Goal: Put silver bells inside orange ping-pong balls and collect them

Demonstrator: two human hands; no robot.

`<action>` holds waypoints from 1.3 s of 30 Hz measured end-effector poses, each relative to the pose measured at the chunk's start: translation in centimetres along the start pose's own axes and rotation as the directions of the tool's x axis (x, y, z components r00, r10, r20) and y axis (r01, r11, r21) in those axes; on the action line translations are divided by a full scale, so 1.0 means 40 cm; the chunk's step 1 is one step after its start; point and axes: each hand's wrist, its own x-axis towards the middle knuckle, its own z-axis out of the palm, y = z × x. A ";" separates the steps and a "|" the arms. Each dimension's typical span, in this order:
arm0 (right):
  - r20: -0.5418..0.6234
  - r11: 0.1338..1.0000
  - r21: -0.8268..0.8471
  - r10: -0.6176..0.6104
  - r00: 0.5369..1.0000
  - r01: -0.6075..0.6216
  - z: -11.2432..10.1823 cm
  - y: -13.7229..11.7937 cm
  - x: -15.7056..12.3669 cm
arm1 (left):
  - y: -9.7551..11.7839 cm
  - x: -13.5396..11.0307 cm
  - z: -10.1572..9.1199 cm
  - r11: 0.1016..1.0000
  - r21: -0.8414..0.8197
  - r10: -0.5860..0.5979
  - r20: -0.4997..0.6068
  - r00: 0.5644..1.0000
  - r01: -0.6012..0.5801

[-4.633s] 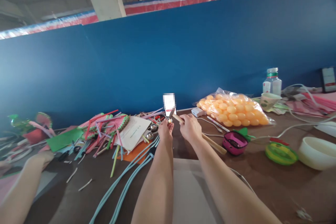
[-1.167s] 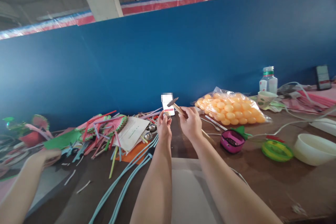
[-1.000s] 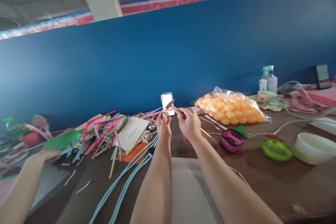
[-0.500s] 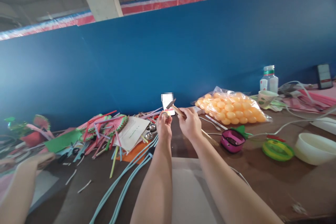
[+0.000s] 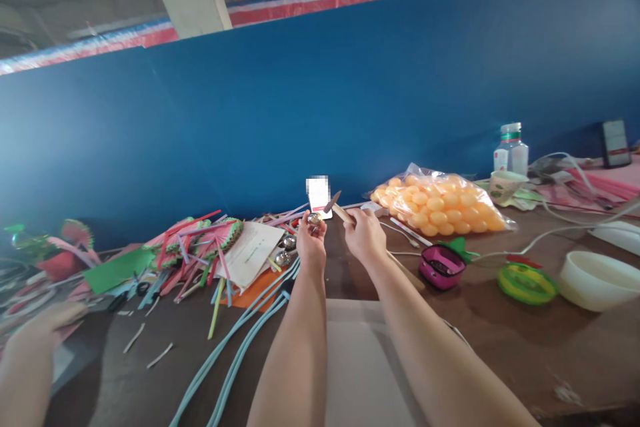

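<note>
My left hand (image 5: pixel 312 243) pinches a shiny metal ball (image 5: pixel 315 219), gold and silver in its reflections, at its fingertips. My right hand (image 5: pixel 367 236) is wrapped round the wooden handle of a hammer (image 5: pixel 333 202), whose dark head is tilted just right of the ball, with a small gap showing. The handle runs back below my right wrist. Beside my left hand lie two more shiny metal balls (image 5: pixel 283 258). A lit phone (image 5: pixel 317 192) leans on the blue wall behind the hammer head, partly hidden.
On the left are coloured paper strips (image 5: pixel 185 247), a white sheet (image 5: pixel 253 253), pale blue cords (image 5: pixel 235 353) and another person's arm (image 5: pixel 30 353). Rightward stand a bag of orange balls (image 5: pixel 440 203), a pink pouch (image 5: pixel 442 265), a green-yellow container (image 5: pixel 527 283), a white bowl (image 5: pixel 600 283) and bottles (image 5: pixel 511 150).
My right hand and the hammer have moved slightly right, away from the ball. More of the ball shows in my left hand. The other person's arm has shifted left.
</note>
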 end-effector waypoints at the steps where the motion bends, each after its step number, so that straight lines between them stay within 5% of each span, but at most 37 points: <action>1: 0.068 0.998 -0.039 0.041 0.997 -0.039 0.000 0.007 0.003 | 0.001 0.000 0.001 1.000 -0.006 0.006 0.000 1.000 -0.006; 6: 0.365 0.977 -0.182 0.171 0.915 -0.110 0.025 0.043 0.013 | 0.002 -0.002 -0.002 1.000 -0.021 0.017 0.042 0.999 -0.016; 13: 0.472 0.978 -0.189 0.166 0.866 -0.084 0.052 0.053 0.008 | -0.015 0.004 -0.009 0.995 0.062 0.068 0.085 0.994 -0.073; 26: 0.474 0.973 -0.203 0.196 0.859 -0.110 0.068 0.070 0.006 | -0.033 0.018 -0.028 0.946 0.271 0.137 0.171 0.976 -0.180; 31: 0.345 0.983 0.105 0.109 0.932 -0.154 0.083 0.074 0.022 | -0.032 0.008 -0.015 0.930 0.312 0.138 0.199 0.970 -0.196; 34: 0.224 0.818 0.544 0.074 0.972 -0.188 0.093 0.074 0.039 | -0.027 -0.007 -0.005 0.932 0.303 0.117 0.262 0.958 -0.197; 36: 0.241 0.573 0.780 0.098 0.966 -0.253 0.091 0.071 0.045 | -0.022 -0.021 0.001 0.943 0.288 0.067 0.326 0.943 -0.166; 39: 0.371 0.244 0.895 0.058 0.927 -0.373 0.077 0.068 0.041 | -0.011 -0.040 0.006 0.963 0.259 -0.042 0.425 0.904 -0.077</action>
